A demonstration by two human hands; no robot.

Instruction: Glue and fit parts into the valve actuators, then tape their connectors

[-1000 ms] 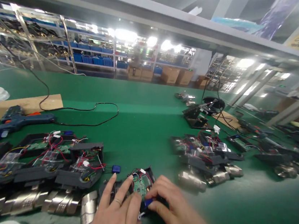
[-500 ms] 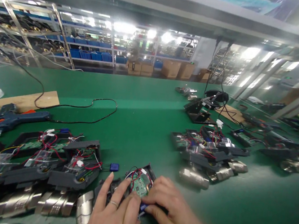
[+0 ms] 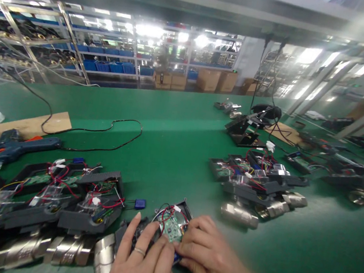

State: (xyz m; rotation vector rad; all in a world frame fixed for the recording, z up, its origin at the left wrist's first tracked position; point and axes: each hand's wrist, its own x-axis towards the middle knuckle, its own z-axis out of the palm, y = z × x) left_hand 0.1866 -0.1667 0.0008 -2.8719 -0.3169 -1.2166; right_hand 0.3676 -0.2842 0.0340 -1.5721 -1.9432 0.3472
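The open housing [image 3: 173, 224] sits at the near edge of the bench [image 3: 173, 153]. The left hand [image 3: 143, 264] rests on its left side, the right hand [image 3: 210, 259] on its right. A row of assemblies [image 3: 44, 199] lies to its left, with the glue gun [image 3: 18, 145] and cardboard sheet [image 3: 27, 124] behind that row. A second cluster [image 3: 255, 185] lies farther back on the right.

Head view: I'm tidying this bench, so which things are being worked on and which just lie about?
In hand: open black housing with its green circuit board, touched by the left hand and right hand.
Lying about: blue glue gun, cardboard sheet, black cable, loose blue part, units at left, units at right.
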